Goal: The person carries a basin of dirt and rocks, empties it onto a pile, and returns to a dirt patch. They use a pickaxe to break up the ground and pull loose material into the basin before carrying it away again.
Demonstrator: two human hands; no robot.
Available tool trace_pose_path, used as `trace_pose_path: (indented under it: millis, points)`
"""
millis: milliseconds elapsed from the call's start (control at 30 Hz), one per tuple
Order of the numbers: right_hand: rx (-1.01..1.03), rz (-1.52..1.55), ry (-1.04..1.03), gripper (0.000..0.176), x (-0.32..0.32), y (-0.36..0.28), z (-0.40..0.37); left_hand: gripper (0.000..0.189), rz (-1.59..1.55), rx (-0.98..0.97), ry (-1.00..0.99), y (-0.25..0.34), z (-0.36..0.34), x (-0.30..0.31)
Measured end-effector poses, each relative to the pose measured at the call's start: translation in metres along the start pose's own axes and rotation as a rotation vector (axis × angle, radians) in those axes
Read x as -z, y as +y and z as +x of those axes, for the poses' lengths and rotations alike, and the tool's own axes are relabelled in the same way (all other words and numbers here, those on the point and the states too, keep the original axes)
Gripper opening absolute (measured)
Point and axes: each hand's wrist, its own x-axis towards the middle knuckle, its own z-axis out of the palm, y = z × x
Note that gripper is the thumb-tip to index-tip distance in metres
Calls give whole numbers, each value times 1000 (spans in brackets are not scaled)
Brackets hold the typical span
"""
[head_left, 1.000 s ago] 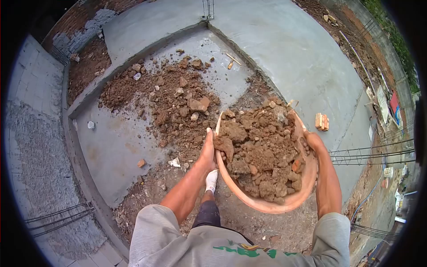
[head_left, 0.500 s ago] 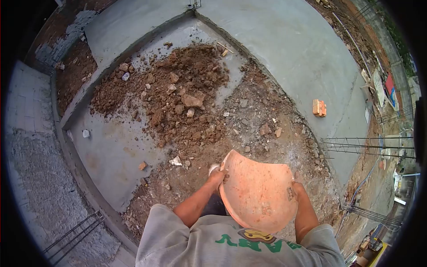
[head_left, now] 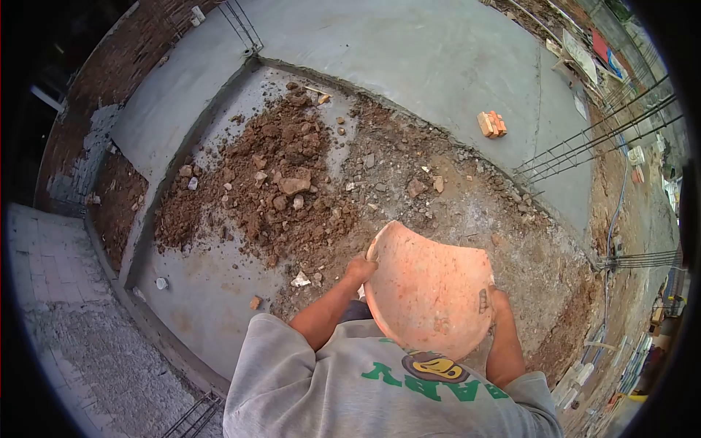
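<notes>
A wide, curved orange pan (head_left: pixel 431 288), dusty and scuffed, is held in front of my grey shirt. Its inside faces up and holds no load. My left hand (head_left: pixel 361 269) is closed on the pan's left edge. On the right edge, my right hand (head_left: pixel 498 301) grips the rim, its fingers partly hidden behind the pan. Beyond the pan lies a heap of reddish-brown soil (head_left: pixel 270 168) with stones, among them a large pale rock (head_left: pixel 294 186).
A low concrete edge (head_left: pixel 171 160) borders the sunken area. Orange bricks (head_left: pixel 491 124) are stacked on the grey slab (head_left: pixel 409 58). Steel bars (head_left: pixel 599 139) stick out at the right. A white cup (head_left: pixel 161 283) stands at the left, near a small brick piece (head_left: pixel 255 302).
The view has turned, so the soil heap and bricks appear further left. The pan sits slightly higher in view, still held by both my hands.
</notes>
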Motion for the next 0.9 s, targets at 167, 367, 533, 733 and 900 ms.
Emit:
trace_pose_path:
  millis: [167, 367, 533, 733, 900]
  points:
    - [5, 339, 31, 38, 57, 82, -15, 48, 268, -149, -51, 43, -17, -47]
    - [34, 756, 122, 20, 119, 225, -28, 48, 323, -305, -163, 59, -41, -156]
    - [93, 938, 332, 13, 157, 339, -28, 45, 106, -200, -375, 46, -71, -251]
    - [116, 1168, 553, 23, 178, 427, -60, 37, 325, -320, -644, 87, -143, -351]
    - [-1, 1396, 682, 21, 168, 481, -77, 40, 539, -430, -744, 92, -163, -431]
